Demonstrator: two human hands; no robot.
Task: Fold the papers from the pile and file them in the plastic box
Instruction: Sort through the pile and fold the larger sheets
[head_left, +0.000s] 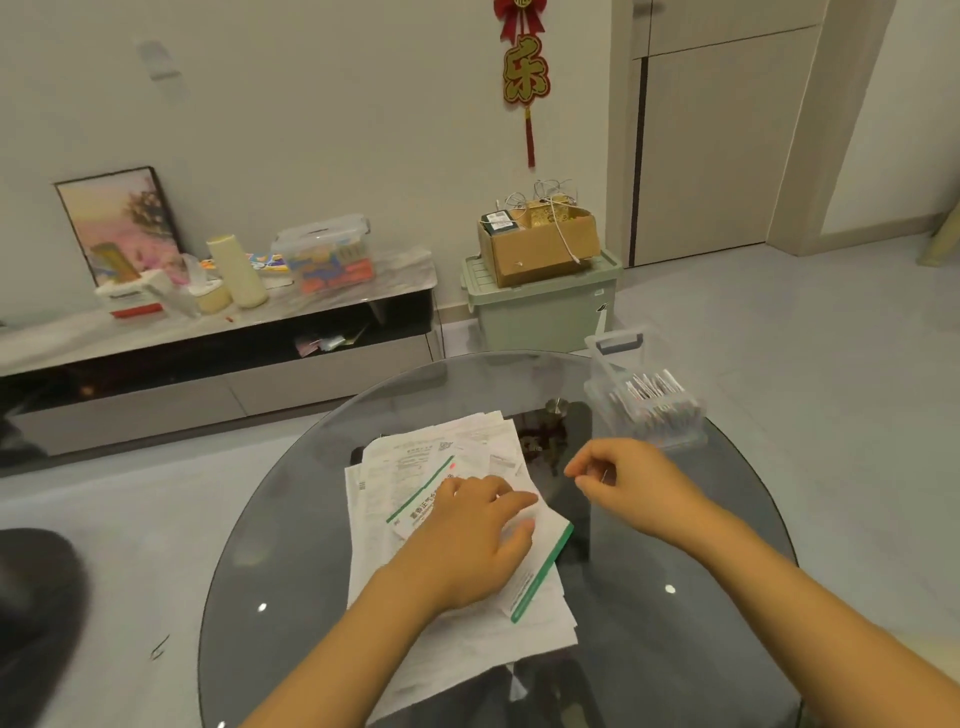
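Note:
A pile of white papers (415, 457) lies on the round glass table (675, 623). On top sits a green-edged sheet (535, 577). My left hand (472, 540) rests flat on that sheet with its fingers spread. My right hand (623, 480) hovers above the glass to the right of the pile, its fingers loosely curled; a small thin thing may be pinched at its fingertips, too small to tell. The clear plastic box (644, 400) stands at the table's far right with its lid up and several folded papers standing inside.
A small metal knob (557, 406) sits at the table's centre, between the pile and the box. Beyond the table are a low TV bench (218, 332) with clutter and a green bin (540, 306) carrying a cardboard box. A dark chair (36, 597) is at the left.

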